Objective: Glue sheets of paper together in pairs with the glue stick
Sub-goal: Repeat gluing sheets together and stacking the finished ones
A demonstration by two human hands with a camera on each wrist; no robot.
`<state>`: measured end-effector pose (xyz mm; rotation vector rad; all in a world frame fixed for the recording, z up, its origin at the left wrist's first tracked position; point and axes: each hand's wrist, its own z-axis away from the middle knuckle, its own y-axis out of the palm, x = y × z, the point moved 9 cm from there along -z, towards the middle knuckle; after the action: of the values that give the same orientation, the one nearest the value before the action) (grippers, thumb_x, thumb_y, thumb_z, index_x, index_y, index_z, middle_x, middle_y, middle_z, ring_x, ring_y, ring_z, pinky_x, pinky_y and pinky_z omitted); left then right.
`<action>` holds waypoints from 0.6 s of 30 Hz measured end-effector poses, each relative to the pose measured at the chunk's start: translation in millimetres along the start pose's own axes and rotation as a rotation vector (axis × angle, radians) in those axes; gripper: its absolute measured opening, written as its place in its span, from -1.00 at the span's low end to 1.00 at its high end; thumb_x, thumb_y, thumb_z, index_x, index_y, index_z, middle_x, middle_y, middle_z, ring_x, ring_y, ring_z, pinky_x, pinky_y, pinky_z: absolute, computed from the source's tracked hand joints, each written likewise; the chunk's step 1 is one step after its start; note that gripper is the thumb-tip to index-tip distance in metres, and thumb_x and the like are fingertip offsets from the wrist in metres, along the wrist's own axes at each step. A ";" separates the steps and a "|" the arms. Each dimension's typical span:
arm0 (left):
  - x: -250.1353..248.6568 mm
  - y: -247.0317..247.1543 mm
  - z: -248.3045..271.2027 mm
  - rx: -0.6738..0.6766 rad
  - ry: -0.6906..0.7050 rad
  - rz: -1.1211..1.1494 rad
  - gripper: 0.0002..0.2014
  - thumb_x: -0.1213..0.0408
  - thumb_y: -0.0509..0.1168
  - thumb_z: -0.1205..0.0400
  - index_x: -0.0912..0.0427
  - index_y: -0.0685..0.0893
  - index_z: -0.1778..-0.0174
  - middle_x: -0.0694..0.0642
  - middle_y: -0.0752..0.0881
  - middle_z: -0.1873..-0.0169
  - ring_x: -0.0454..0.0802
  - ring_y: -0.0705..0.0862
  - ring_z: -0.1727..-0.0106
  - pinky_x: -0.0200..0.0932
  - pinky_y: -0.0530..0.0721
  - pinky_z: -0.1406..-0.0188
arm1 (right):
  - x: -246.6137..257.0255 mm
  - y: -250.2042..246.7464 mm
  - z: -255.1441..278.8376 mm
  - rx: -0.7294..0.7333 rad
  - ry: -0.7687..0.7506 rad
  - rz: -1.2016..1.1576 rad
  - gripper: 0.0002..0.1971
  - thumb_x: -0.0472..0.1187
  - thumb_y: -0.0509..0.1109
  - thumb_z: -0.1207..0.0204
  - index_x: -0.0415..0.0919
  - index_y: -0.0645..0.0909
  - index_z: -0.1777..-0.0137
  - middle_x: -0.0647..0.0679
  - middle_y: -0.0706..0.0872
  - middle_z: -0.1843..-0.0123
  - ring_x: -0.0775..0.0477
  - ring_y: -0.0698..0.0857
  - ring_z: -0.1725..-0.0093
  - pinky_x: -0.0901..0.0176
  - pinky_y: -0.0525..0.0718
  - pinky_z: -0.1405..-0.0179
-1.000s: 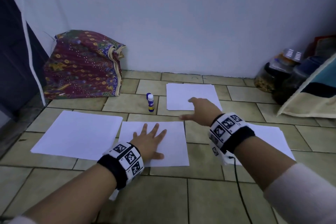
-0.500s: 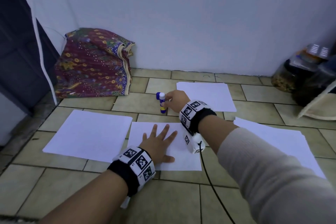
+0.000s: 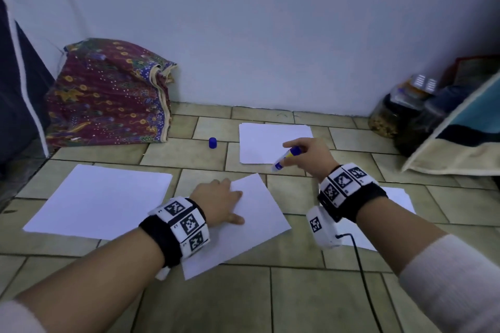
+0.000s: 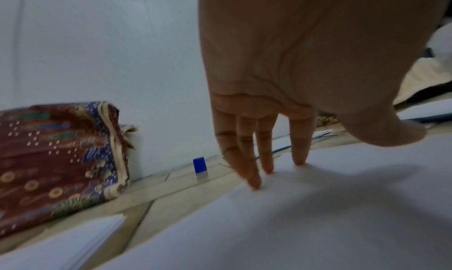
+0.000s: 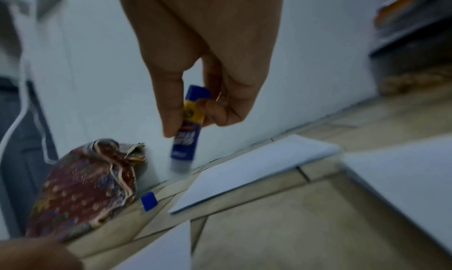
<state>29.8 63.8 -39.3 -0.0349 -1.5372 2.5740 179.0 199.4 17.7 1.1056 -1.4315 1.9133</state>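
A floor [image 3: 319, 303] of beige tiles carries everything. A small blue cap [image 3: 213, 142] stands on it near the wall; just right of the cap lies a white sheet [image 3: 259, 143], left of the cap a patterned cloth bundle [image 3: 108, 94] rests against the wall. Nearer than the cap lie a skewed sheet [image 3: 257, 227], a paper stack [image 3: 100, 200] to its left and more paper [image 3: 400, 200] to its right.

Both forearms reach forward, each wrist wearing a black band with checkered markers. Left hand [image 3: 219, 204] is palm down, fingers [image 4: 254, 179] straight with the tips pressing down. Right hand [image 3: 311, 155] is raised, thumb and fingers pinching, knuckles up, sleeve pushed back.
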 end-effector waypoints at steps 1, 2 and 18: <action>0.1 -2.3 -1.7 -0.023 0.001 0.039 -0.34 -0.28 0.14 -0.61 0.11 0.36 -0.49 0.16 0.41 -0.36 0.12 0.46 -0.32 0.03 0.54 -0.12 | -3.1 -4.6 1.9 -0.047 0.008 -0.045 -0.69 -0.35 0.61 -0.27 -0.16 0.74 -0.03 0.12 0.59 0.27 0.18 0.51 0.33 0.33 0.49 0.25; 0.4 -5.7 -4.0 -0.058 0.000 0.078 -0.34 -0.28 0.16 -0.60 0.14 0.40 -0.46 0.14 0.42 -0.35 0.10 0.45 -0.32 0.02 0.55 -0.14 | -4.8 -5.7 3.9 -0.074 0.011 -0.083 -0.73 -0.38 0.60 -0.27 -0.16 0.73 0.04 0.08 0.61 0.26 0.15 0.52 0.33 0.31 0.51 0.26; 4.8 -10.0 -32.5 -0.113 -0.073 0.116 -0.16 -0.27 0.32 -0.51 0.20 0.26 -0.55 0.07 0.36 -0.50 0.05 0.31 -0.48 0.03 0.48 -0.29 | 24.2 88.4 -9.1 0.130 -0.206 0.418 -0.78 -0.45 0.35 -0.50 -0.31 0.54 -0.13 -0.27 0.68 -0.06 -0.18 0.62 0.11 0.06 0.63 0.13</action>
<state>29.2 97.5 -45.8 -0.0447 -1.7552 2.5995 94.0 177.9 -10.5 1.1602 -1.7864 2.2580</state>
